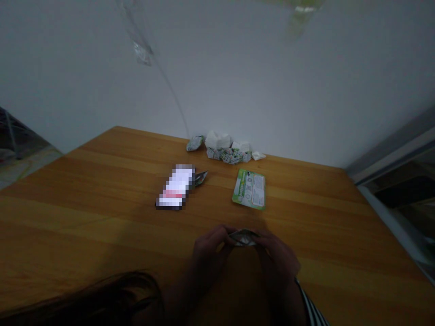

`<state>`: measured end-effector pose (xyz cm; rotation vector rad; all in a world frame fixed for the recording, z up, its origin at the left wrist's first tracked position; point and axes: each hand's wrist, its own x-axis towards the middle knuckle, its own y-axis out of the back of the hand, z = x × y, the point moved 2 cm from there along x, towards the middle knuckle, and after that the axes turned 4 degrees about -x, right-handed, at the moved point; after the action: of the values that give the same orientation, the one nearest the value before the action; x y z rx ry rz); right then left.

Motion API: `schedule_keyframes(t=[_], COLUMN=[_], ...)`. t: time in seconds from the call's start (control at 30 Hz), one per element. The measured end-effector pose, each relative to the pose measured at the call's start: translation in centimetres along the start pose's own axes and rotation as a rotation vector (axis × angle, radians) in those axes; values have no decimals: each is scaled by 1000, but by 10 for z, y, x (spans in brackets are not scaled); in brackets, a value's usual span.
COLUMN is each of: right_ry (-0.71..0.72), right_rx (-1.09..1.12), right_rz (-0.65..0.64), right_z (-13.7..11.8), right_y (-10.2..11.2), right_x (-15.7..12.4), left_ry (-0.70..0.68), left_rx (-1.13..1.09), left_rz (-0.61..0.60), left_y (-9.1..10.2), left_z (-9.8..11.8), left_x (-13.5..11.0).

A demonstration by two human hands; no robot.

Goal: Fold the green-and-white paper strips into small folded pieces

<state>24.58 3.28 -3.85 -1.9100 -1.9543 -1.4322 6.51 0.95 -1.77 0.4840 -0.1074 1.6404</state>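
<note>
Between my two hands, low over the near part of the wooden table (pixel 112 231), is a small piece of folded paper (pixel 244 237) with a pale inner side. My left hand (pixel 211 249) pinches its left end. The right end is pinched by my right hand (pixel 277 256), whose wrist shows a striped sleeve. What is printed on the paper is too dark to read. Just beyond the hands lies a flat green and white printed packet (pixel 249 189).
A phone (pixel 176 186) with a blurred-out lit screen lies left of the packet, a small dark wrapper (pixel 201 178) touching its right side. Against the wall stand a crumpled printed packet (pixel 195 143) and a heap of crumpled paper (pixel 226 147). Dark hair (pixel 125 290) hangs at lower left.
</note>
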Motion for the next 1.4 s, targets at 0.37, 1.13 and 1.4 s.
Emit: schedule_keyframes(t=[0.37, 1.13, 1.4], right_ry=[-441, -585, -482], right_rx=[329, 470, 480], right_rz=[-72, -296, -431], right_z=[2, 8, 2], right_y=[-15, -27, -29], right_x=[7, 9, 11], left_ry=[158, 693, 752], left_rx=[63, -171, -383], left_rz=[-47, -251, -273], left_y=[-1, -2, -5], left_z=[-12, -34, -34], left_x=[0, 8, 9])
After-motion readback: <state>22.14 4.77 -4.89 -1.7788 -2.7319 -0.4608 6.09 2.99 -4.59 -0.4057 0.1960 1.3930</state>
